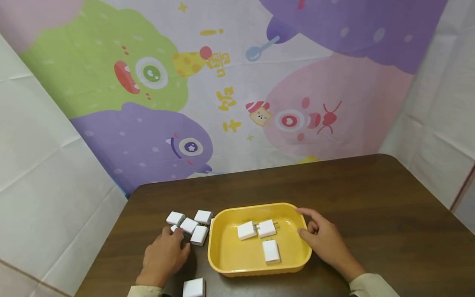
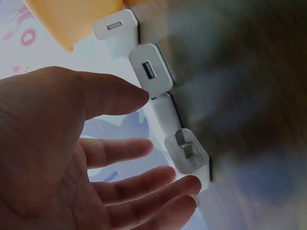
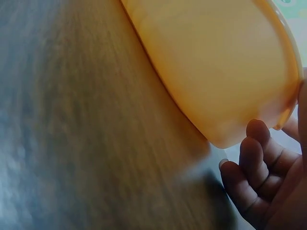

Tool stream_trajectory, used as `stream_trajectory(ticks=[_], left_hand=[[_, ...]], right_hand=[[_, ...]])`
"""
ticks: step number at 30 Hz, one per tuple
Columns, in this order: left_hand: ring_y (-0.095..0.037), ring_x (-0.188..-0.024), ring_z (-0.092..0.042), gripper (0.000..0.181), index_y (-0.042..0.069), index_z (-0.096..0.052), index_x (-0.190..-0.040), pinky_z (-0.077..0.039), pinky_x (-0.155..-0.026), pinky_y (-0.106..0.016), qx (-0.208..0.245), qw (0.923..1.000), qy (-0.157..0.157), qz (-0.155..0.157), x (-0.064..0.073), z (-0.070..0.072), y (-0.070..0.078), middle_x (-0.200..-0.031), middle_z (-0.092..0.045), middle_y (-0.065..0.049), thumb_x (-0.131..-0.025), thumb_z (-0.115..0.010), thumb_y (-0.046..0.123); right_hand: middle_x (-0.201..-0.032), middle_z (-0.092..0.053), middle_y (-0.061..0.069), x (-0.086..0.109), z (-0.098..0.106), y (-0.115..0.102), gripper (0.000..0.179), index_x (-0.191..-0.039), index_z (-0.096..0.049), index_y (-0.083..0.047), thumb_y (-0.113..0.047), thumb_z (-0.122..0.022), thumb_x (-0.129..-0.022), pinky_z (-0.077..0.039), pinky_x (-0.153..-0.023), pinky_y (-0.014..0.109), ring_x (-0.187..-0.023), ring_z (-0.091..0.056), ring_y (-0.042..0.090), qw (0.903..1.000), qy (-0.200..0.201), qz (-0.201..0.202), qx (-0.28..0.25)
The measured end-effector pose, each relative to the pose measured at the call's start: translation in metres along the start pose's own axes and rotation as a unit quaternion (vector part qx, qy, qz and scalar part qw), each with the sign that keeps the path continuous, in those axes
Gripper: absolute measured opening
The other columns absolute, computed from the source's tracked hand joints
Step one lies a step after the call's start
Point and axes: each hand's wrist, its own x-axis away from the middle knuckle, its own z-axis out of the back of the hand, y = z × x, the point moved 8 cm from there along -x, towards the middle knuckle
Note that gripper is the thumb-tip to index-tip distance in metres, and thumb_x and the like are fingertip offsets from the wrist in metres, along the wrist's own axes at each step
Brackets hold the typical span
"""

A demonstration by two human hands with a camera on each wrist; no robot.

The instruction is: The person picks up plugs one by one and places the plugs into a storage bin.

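My left hand [image 1: 163,253] is over a group of several white USB charger plugs left of a yellow plastic tray [image 1: 226,270]. Its fingertips partly cover one charger plug [image 1: 174,227]. The left wrist view shows the fingers loosely spread, beside a charger plug with two prongs [image 2: 180,163]; the thumb overlaps another charger plug whose USB port [image 2: 148,70] faces out. With my right hand [image 1: 330,243] I hold the tray's right rim, thumb over the edge and other fingers outside. Inside the tray lie three charger plugs, one of them [image 1: 271,252] near the front.
A single charger plug [image 1: 194,288] lies at the table's near side, below the tray's left corner. The dark wooden table [image 1: 352,194] meets a cartoon-printed cloth [image 1: 230,144] at the back. White panels [image 1: 48,185] stand on both sides.
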Motion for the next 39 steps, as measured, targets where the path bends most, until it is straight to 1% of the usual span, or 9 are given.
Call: stream_trajectory(ticks=[5,9,14,23,26,30,34,37,39], left_hand=[[-0.040,-0.071,-0.065,0.045,-0.003,-0.066,-0.115,-0.049,-0.051,-0.055,0.009,0.9998,0.009,0.013,-0.006,-0.006,-0.009,-0.104,-0.057,-0.027,-0.081,-0.075,0.026],[-0.041,-0.068,-0.064,0.040,-0.007,-0.066,-0.111,-0.050,-0.051,-0.055,0.025,0.9993,0.010,0.024,-0.009,-0.008,-0.015,-0.104,-0.054,-0.028,-0.082,-0.073,0.020],[-0.042,-0.064,-0.064,0.037,-0.011,-0.062,-0.105,-0.050,-0.050,-0.055,0.032,0.9989,0.023,0.024,-0.014,-0.007,-0.018,-0.100,-0.053,-0.029,-0.081,-0.071,0.016],[-0.046,-0.063,-0.062,0.038,-0.009,-0.057,-0.103,-0.047,-0.050,-0.057,0.027,0.9992,0.015,0.027,-0.024,-0.009,-0.023,-0.087,-0.057,-0.026,-0.082,-0.069,0.020],[-0.046,-0.065,-0.062,0.040,-0.008,-0.057,-0.106,-0.048,-0.051,-0.057,0.026,0.9992,0.007,0.029,-0.024,-0.010,-0.027,-0.089,-0.058,-0.025,-0.082,-0.071,0.021],[-0.041,-0.067,-0.063,0.040,-0.005,-0.059,-0.107,-0.048,-0.053,-0.056,0.030,0.9989,-0.017,0.033,-0.024,-0.013,-0.030,-0.094,-0.060,-0.022,-0.079,-0.071,0.020],[-0.038,-0.074,-0.064,0.038,-0.001,-0.064,-0.108,-0.049,-0.057,-0.055,0.030,0.9979,-0.044,0.036,-0.025,-0.015,-0.032,-0.108,-0.062,-0.020,-0.076,-0.069,0.018],[-0.039,-0.081,-0.065,0.040,0.000,-0.066,-0.112,-0.050,-0.060,-0.056,0.031,0.9973,-0.054,0.039,-0.024,-0.017,-0.033,-0.117,-0.061,-0.022,-0.076,-0.069,0.018],[-0.040,-0.082,-0.065,0.042,0.000,-0.066,-0.114,-0.050,-0.060,-0.056,0.035,0.9968,-0.057,0.043,-0.024,-0.019,-0.034,-0.118,-0.060,-0.023,-0.076,-0.068,0.019]], right_hand=[[-0.063,-0.045,-0.002,0.000,0.000,0.001,0.046,-0.129,-0.062,-0.020,-0.009,-0.072,-0.086,-0.033,-0.048,0.023,-0.052,-0.039,0.008,1.0000,0.002,-0.003,-0.003],[-0.062,-0.045,-0.002,0.000,0.000,0.002,0.046,-0.130,-0.062,-0.021,-0.009,-0.072,-0.086,-0.033,-0.048,0.022,-0.051,-0.039,0.008,0.9999,0.000,-0.009,-0.008],[-0.063,-0.044,-0.002,0.000,0.000,0.002,0.046,-0.130,-0.062,-0.022,-0.009,-0.072,-0.087,-0.032,-0.047,0.022,-0.051,-0.038,0.008,0.9999,-0.003,-0.012,-0.010],[-0.062,-0.044,-0.002,-0.001,0.000,0.003,0.046,-0.129,-0.063,-0.022,-0.008,-0.072,-0.087,-0.032,-0.047,0.022,-0.050,-0.037,0.007,0.9998,0.000,-0.013,-0.014],[-0.062,-0.044,-0.002,-0.001,-0.001,0.004,0.046,-0.129,-0.063,-0.023,-0.008,-0.072,-0.087,-0.031,-0.047,0.022,-0.050,-0.037,0.007,0.9998,-0.001,-0.014,-0.016],[-0.062,-0.044,-0.002,-0.001,-0.001,0.003,0.046,-0.129,-0.063,-0.023,-0.009,-0.072,-0.087,-0.031,-0.047,0.022,-0.050,-0.037,0.007,0.9997,0.000,-0.015,-0.018],[-0.062,-0.043,-0.002,-0.001,-0.001,0.003,0.045,-0.129,-0.063,-0.022,-0.008,-0.072,-0.087,-0.032,-0.047,0.022,-0.050,-0.037,0.007,0.9997,0.002,-0.016,-0.020],[-0.061,-0.044,-0.002,-0.001,-0.001,0.003,0.045,-0.129,-0.063,-0.022,-0.008,-0.072,-0.087,-0.032,-0.047,0.022,-0.050,-0.037,0.007,0.9997,0.003,-0.016,-0.020],[-0.061,-0.044,-0.002,-0.001,-0.001,0.003,0.045,-0.129,-0.063,-0.022,-0.008,-0.072,-0.087,-0.032,-0.047,0.022,-0.050,-0.038,0.007,0.9997,0.002,-0.015,-0.021]])
